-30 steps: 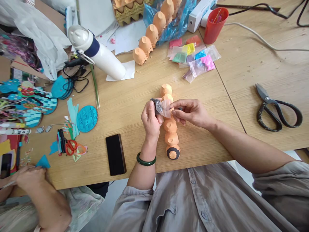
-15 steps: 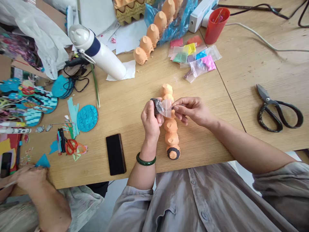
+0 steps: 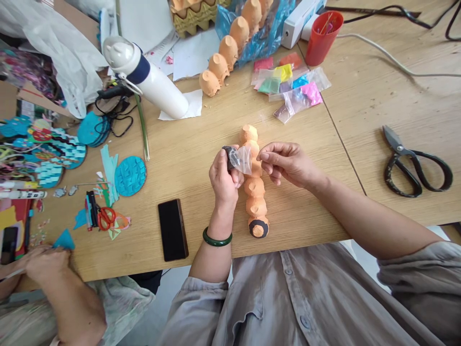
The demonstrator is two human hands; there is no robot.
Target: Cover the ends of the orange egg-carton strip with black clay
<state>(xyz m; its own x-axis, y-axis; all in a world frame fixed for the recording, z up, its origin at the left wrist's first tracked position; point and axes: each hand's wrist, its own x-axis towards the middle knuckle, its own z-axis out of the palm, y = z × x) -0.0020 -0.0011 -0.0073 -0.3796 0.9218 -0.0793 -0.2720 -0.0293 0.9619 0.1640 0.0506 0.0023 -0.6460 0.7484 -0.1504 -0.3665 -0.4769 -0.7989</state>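
Observation:
My left hand (image 3: pixel 224 180) grips a small clear plastic bag (image 3: pixel 240 159) with a dark lump inside it. My right hand (image 3: pixel 286 163) is pinched just right of the bag's open edge, fingertips closed on something too small to make out. Under both hands lies an orange row of egg-carton cups (image 3: pixel 254 190) on the wooden table (image 3: pixel 190 158), its near end ringed with a black band (image 3: pixel 258 228). A green bangle (image 3: pixel 216 239) sits on my left wrist.
A black phone (image 3: pixel 173 229) lies left of my arm. Large black scissors (image 3: pixel 414 161) rest at the right. Bags of coloured clay (image 3: pixel 290 86), a red cup (image 3: pixel 321 37), a white bottle (image 3: pixel 147 79) and another carton strip (image 3: pixel 225 53) stand further back. Another person's hand (image 3: pixel 45 264) works at lower left among blue paper cutouts (image 3: pixel 129 175).
My right hand has drawn slightly away from the bag to the right and up. The left hand and bag have barely moved.

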